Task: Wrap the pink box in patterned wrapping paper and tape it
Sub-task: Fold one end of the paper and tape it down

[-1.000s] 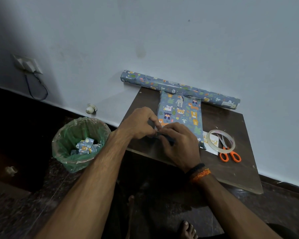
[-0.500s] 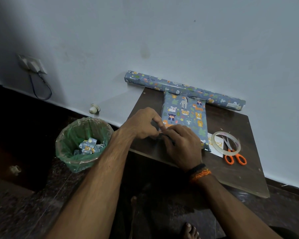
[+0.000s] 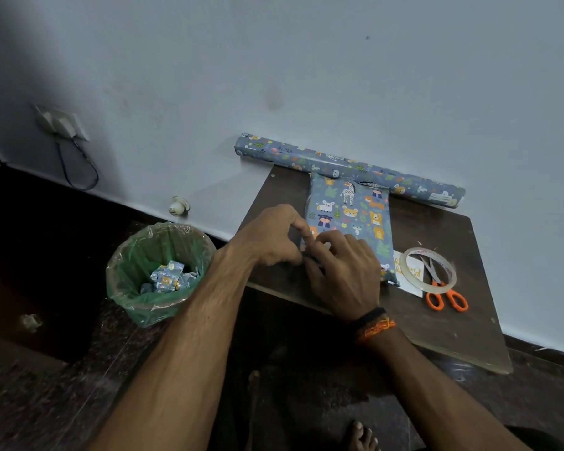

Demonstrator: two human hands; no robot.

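- the wrapped box (image 3: 349,219) is lying flat on the dark table (image 3: 437,320), its far end touching the roll of wrapping paper (image 3: 349,169) against the wall; no pink is showing — the animal-print paper is covering everything i can see
- my left hand (image 3: 267,237) is curling in at the box's near left corner, fingers bent and seemingly pinching the paper's edge there; what exactly sits under the fingertips is hidden
- my right hand (image 3: 342,275) is lying over the near end of the box, fingers curled down onto the fold, pressing it; whether a strip of tape is between my fingers i cannot tell
- the tape ring (image 3: 428,270) is resting over the blades of the orange scissors (image 3: 445,296), just beside the box on the right; a green-lined bin (image 3: 160,271) with paper scraps is standing on the floor to the left
- i am judging the box light and stiff, the paper thin, glossy and easy to tear or crease — best held by the firm edges and corners, flaps pressed flat, never tugged
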